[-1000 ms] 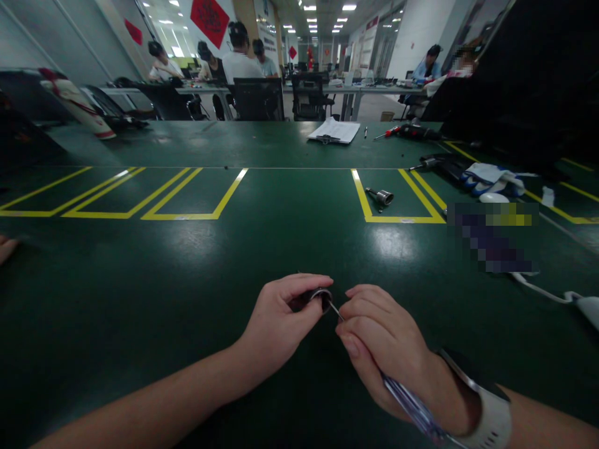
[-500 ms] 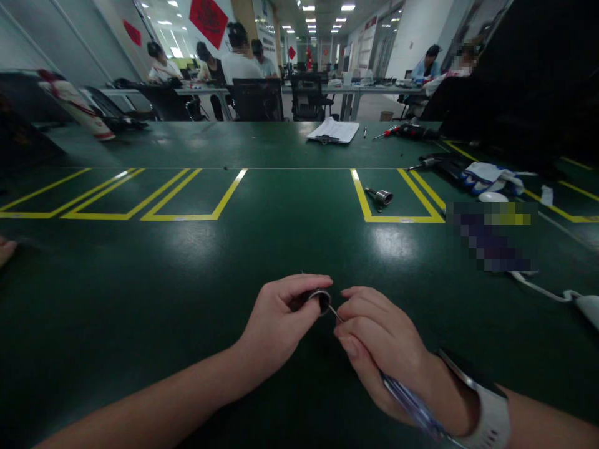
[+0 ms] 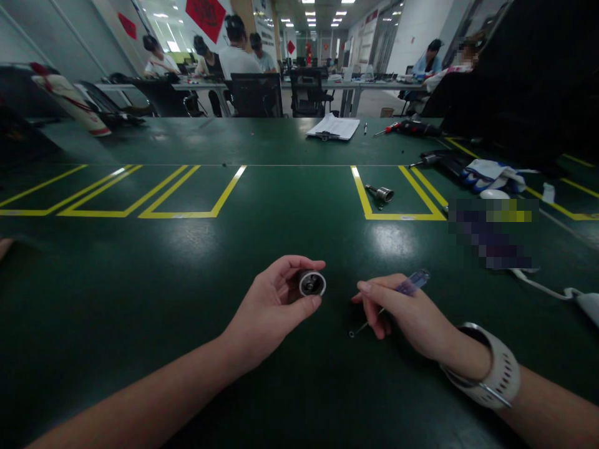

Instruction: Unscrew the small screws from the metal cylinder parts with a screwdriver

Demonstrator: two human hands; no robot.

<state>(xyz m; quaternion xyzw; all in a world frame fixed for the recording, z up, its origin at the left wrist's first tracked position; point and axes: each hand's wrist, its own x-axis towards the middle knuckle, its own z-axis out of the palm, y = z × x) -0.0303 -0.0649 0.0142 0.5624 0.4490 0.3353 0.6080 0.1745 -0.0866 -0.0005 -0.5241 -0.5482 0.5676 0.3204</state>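
Observation:
My left hand point(image 3: 276, 299) is closed round a small round metal part point(image 3: 312, 284), pinched between thumb and fingers with its open end facing the camera. To its right my right hand point(image 3: 397, 308) grips a thin screwdriver point(image 3: 405, 288) with a clear purple handle. Its metal tip points down and left at the green table point(image 3: 140, 280). The tip sits apart from the metal part, with a gap of bare mat between both hands. A white watch is on my right wrist.
A similar metal part point(image 3: 381, 194) lies inside a yellow taped box farther back. White and blue gloves point(image 3: 491, 174), a clipboard with paper point(image 3: 333, 128), a red-handled screwdriver point(image 3: 388, 130) and a white cable point(image 3: 543, 290) lie beyond and to the right. People sit at desks behind.
My right hand has drawn the screwdriver out of the metal part and moved right, turning the handle up and away. My left hand has turned the part's open end toward the camera.

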